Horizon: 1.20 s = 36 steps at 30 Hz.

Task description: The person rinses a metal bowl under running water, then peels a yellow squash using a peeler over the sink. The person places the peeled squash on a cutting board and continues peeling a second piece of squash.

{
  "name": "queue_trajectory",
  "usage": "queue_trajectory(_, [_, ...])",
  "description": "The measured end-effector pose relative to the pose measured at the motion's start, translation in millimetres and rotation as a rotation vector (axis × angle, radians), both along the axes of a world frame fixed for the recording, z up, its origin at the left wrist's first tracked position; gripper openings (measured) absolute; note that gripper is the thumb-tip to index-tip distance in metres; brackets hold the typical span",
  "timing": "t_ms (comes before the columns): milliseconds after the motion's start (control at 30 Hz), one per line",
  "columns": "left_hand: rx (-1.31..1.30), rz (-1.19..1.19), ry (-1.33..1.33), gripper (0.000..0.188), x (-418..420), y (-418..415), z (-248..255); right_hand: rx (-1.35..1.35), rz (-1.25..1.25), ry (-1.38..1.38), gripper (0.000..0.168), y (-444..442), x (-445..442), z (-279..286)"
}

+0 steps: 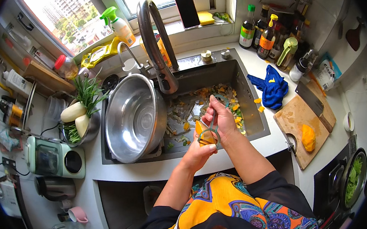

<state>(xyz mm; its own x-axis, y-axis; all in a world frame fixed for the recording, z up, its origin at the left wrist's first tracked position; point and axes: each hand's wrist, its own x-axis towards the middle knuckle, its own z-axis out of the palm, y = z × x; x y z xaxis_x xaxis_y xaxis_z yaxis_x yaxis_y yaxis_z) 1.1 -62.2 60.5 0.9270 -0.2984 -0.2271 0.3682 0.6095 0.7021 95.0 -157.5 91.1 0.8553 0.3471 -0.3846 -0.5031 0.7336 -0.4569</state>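
Note:
Over the sink, my left hand (198, 151) holds a piece of orange-fleshed squash (204, 134). My right hand (223, 118) grips the green handle of a peeler (213, 130), whose blade end lies against the squash. Peelings and food scraps (190, 110) are scattered over the bottom of the sink (258, 122) below. A large stainless steel bowl (130, 119) leans tilted at the sink's left side. On the wooden cutting board (291, 115) to the right lies another piece of orange squash (308, 138), near a cleaver (313, 103).
A dark pull-down faucet (168, 82) arches over the sink. A blue cloth (272, 88) and sauce bottles (266, 40) stand at the right rear. White radishes (73, 112) and greens fill a metal bowl at left. A pan of chopped greens (354, 180) is at far right.

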Motion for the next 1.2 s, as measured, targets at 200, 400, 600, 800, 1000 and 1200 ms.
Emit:
queue_trajectory(200, [-0.220,0.059,-0.014,0.053,2,-10,-9,-0.017,0.013,0.092,0.027,0,22,-20])
queue_trajectory(400, [-0.320,0.021,0.037,0.052,12,-7,-20,-0.074,0.069,0.211,0.031,10,44,-46])
queue_trajectory(600, [-0.312,0.068,0.096,0.057,17,-5,-20,-0.091,0.103,0.201,0.032,16,58,-66])
queue_trajectory(800, [-0.135,0.070,0.018,0.071,6,-4,7,-0.248,-0.253,0.071,0.031,-22,108,-106])
queue_trajectory(1000, [-0.255,0.125,0.059,0.063,16,15,-26,-0.064,-0.112,0.024,0.027,-1,82,-56])
queue_trajectory(1200, [-0.105,0.133,0.042,0.057,21,13,-28,-0.077,0.050,-0.046,0.028,22,41,-21])
